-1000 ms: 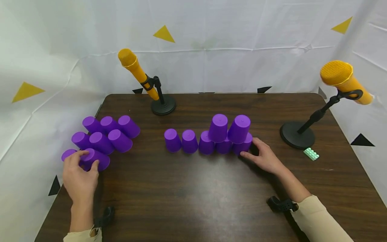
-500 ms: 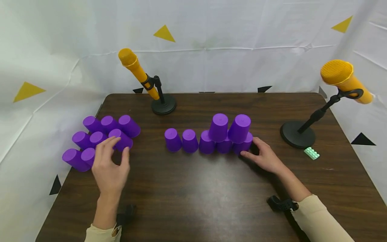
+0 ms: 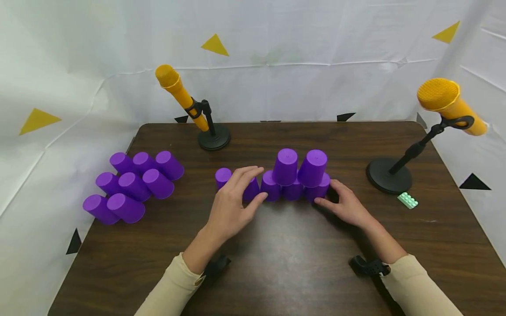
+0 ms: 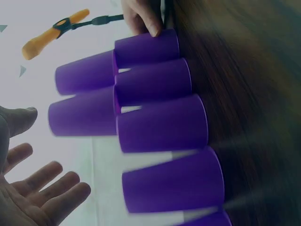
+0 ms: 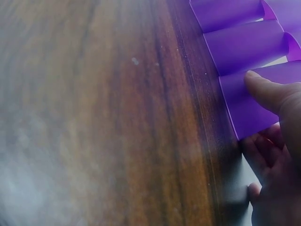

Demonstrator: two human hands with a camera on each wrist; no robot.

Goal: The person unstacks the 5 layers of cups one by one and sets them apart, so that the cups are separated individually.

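Upside-down purple cups stand in a row mid-table, with two cups, the left one (image 3: pixel 285 169) and the right one (image 3: pixel 312 170), set on the right part of the row. My right hand (image 3: pixel 348 209) holds the row's rightmost cup (image 5: pixel 251 106), its thumb on the near side and fingers round the outer side. In front of the row's left end hovers my left hand (image 3: pixel 233 208), fingers spread and partly hiding the two leftmost cups. The left wrist view shows that hand's fingers (image 4: pixel 63 205) apart from the cups, with nothing between them.
Several more purple cups (image 3: pixel 133 187) stand close together at the table's left side. A yellow microphone (image 3: pixel 178 92) on a black stand is at the back left; another microphone (image 3: pixel 440 96) stands at right. A mint-green toy brick (image 3: pixel 407 200) lies beside the right stand.
My left hand has moved right from the left group of cups to the front of the middle row, holding nothing. My right hand has stayed on the rightmost cup.
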